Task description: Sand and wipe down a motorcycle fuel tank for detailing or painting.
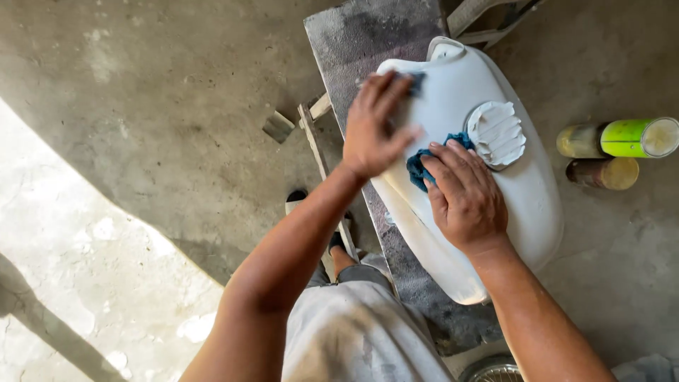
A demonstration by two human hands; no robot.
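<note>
Concrete floor (141,127), sunlit patch at left; grey tabletop (368,35) carries a white fuel tank (453,92) — long axis running from upper left to lower right, narrow end toward the person. Matte primed surface, round white cap (496,133) on top. Left hand (375,124) pressed flat on a dark sanding pad (416,81), motion-blurred; right hand (463,194) clutching a blue rag (424,166) against the tank. Two spray cans (615,138) lie on the floor beside it.
</note>
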